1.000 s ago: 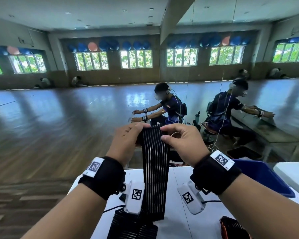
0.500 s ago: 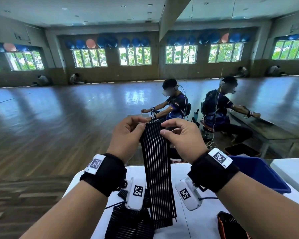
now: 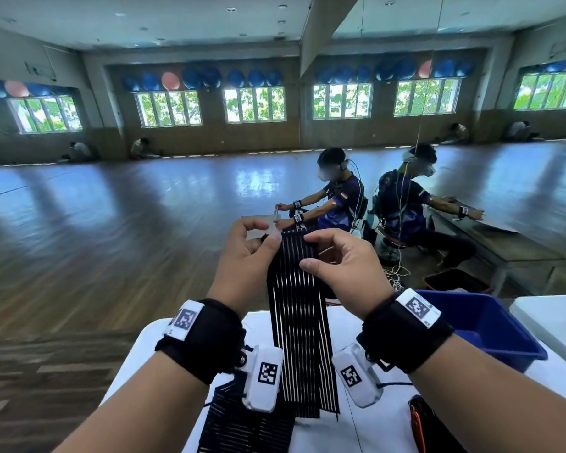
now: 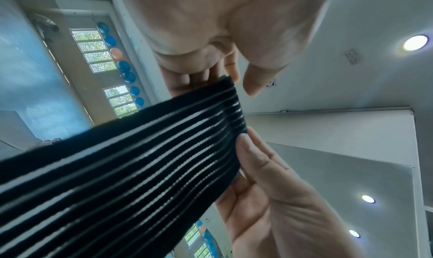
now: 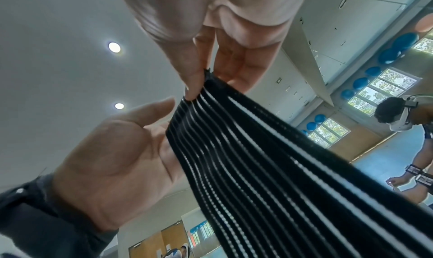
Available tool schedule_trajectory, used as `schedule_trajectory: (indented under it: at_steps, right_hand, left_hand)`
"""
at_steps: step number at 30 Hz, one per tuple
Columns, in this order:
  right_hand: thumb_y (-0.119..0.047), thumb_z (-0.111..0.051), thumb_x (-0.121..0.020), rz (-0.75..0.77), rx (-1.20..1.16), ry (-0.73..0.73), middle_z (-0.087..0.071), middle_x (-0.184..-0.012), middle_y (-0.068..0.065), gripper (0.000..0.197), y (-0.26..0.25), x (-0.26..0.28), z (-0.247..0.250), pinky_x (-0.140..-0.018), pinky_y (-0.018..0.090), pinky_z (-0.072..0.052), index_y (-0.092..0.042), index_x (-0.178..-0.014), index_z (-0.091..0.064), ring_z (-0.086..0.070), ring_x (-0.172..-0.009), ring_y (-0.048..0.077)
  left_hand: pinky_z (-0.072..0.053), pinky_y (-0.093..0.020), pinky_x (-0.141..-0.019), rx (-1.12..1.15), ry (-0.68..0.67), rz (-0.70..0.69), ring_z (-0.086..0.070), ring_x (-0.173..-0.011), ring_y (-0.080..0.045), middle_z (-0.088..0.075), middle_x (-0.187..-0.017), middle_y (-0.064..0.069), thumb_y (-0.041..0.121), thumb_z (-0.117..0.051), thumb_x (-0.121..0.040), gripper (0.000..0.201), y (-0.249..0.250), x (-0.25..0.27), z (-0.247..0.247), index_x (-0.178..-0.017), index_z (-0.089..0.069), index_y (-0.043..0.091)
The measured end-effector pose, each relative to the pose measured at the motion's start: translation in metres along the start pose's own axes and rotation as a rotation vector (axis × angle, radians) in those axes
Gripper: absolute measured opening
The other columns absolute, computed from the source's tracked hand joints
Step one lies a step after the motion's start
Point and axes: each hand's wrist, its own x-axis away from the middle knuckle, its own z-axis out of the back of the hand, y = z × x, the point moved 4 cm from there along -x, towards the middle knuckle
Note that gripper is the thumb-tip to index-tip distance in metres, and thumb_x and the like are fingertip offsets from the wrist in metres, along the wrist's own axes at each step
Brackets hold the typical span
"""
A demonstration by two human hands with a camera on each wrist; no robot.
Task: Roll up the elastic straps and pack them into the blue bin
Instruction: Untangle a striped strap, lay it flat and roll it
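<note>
In the head view the left hand [image 3: 245, 266] seems to pinch the elastic strap [image 3: 299, 322]. The right wrist view shows its palm spread, fingers behind the top edge and thumb just clear, where half a second ago it lay on the band. The right hand [image 3: 343, 269] pinches the other corner. The strap hangs down over the table [image 3: 379, 433]. Right of it stands the blue bin [image 3: 484, 322], its inside mostly hidden.

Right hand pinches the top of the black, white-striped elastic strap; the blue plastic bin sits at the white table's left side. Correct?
No. The blue plastic bin sits at the white table's right side, as the head view shows.
</note>
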Motion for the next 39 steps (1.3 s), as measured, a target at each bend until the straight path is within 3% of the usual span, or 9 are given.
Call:
schedule_trajectory:
  at_steps: [3,6,12,16,20,24,29,33,39]
  right_hand:
    - [-0.001,-0.080,-0.079,-0.004,-0.019,0.014,-0.072,-0.077,-0.008,0.034,0.001,0.002,0.001,-0.074,0.032,-0.059,-0.027,-0.099,-0.073,-0.067,-0.073,0.007]
    - [-0.002,-0.079,-0.080,0.009,-0.036,0.030,-0.074,-0.084,-0.006,0.033,0.004,0.003,0.002,-0.076,0.038,-0.060,-0.028,-0.100,-0.072,-0.069,-0.077,0.011]
    - [-0.010,-0.069,-0.087,0.024,-0.021,0.046,-0.069,-0.103,-0.004,0.031,0.009,0.015,-0.011,-0.088,0.048,-0.058,-0.029,-0.110,-0.060,-0.068,-0.096,0.016]
    - [-0.021,-0.066,-0.084,0.017,0.036,0.061,-0.061,-0.096,-0.002,0.027,0.019,0.027,-0.012,-0.081,0.052,-0.054,-0.032,-0.102,-0.049,-0.062,-0.087,0.019]
    - [-0.013,-0.069,-0.083,-0.008,0.096,-0.073,-0.059,-0.086,-0.011,0.026,0.035,0.049,-0.017,-0.080,0.047,-0.054,-0.032,-0.093,-0.055,-0.058,-0.082,0.015]
    - [-0.001,-0.073,-0.079,-0.143,0.125,-0.188,-0.064,-0.098,-0.017,0.043,0.070,0.085,-0.020,-0.082,0.037,-0.056,-0.035,-0.102,-0.058,-0.064,-0.089,0.008]
    - [0.000,-0.072,-0.074,-0.433,0.127,-0.312,-0.069,-0.095,-0.001,0.054,0.126,0.140,-0.015,-0.073,0.047,-0.061,-0.035,-0.113,-0.056,-0.069,-0.081,0.021]
    - [-0.002,-0.069,-0.073,-0.588,0.211,-0.410,-0.067,-0.096,-0.004,0.060,0.161,0.193,-0.004,-0.065,0.030,-0.058,-0.045,-0.111,-0.051,-0.065,-0.075,0.004]
    - [-0.009,-0.064,-0.077,-0.805,0.211,-0.379,-0.071,-0.089,0.001,0.053,0.189,0.259,0.017,-0.071,0.044,-0.061,-0.041,-0.117,-0.051,-0.070,-0.074,0.021]
  left_hand:
    - [-0.055,-0.034,-0.058,0.060,-0.069,-0.002,-0.066,-0.068,-0.019,-0.065,-0.085,-0.011,-0.005,-0.056,-0.095,0.030,-0.006,0.010,-0.004,-0.110,-0.043,0.017]
    - [-0.052,-0.027,-0.064,-0.001,-0.116,-0.070,-0.060,-0.073,-0.011,-0.061,-0.088,-0.001,-0.004,-0.055,-0.088,0.023,-0.013,0.026,-0.011,-0.100,-0.047,0.014]
    - [-0.051,-0.022,-0.071,-0.053,0.008,-0.096,-0.060,-0.081,-0.005,-0.061,-0.095,0.003,-0.011,-0.050,-0.095,0.028,-0.023,0.038,-0.022,-0.104,-0.053,0.015]
    - [-0.057,-0.034,-0.078,-0.011,0.045,-0.058,-0.066,-0.088,-0.013,-0.066,-0.102,-0.002,-0.012,-0.051,-0.093,0.031,-0.023,0.037,-0.022,-0.110,-0.053,0.014]
    - [-0.056,-0.041,-0.077,0.056,0.066,0.010,-0.067,-0.087,-0.020,-0.067,-0.101,-0.006,-0.004,-0.053,-0.086,0.034,-0.030,0.031,-0.020,-0.109,-0.055,0.021]
    - [-0.057,-0.046,-0.075,0.007,0.078,0.046,-0.066,-0.081,-0.019,-0.067,-0.101,-0.008,-0.008,-0.051,-0.090,0.036,-0.043,0.022,-0.024,-0.110,-0.056,0.021]
    - [-0.056,-0.059,-0.080,-0.112,0.068,0.110,-0.065,-0.081,-0.022,-0.069,-0.103,-0.006,-0.005,-0.056,-0.090,0.037,-0.082,0.005,-0.028,-0.106,-0.058,0.029]
    - [-0.059,-0.052,-0.083,-0.221,0.082,0.162,-0.070,-0.087,-0.020,-0.070,-0.108,-0.005,-0.001,-0.060,-0.087,0.036,-0.124,-0.008,-0.028,-0.104,-0.060,0.031]
    - [-0.059,-0.045,-0.089,-0.326,0.101,0.249,-0.070,-0.095,-0.017,-0.071,-0.107,-0.002,0.000,-0.066,-0.083,0.036,-0.199,-0.024,-0.031,-0.095,-0.062,0.034]
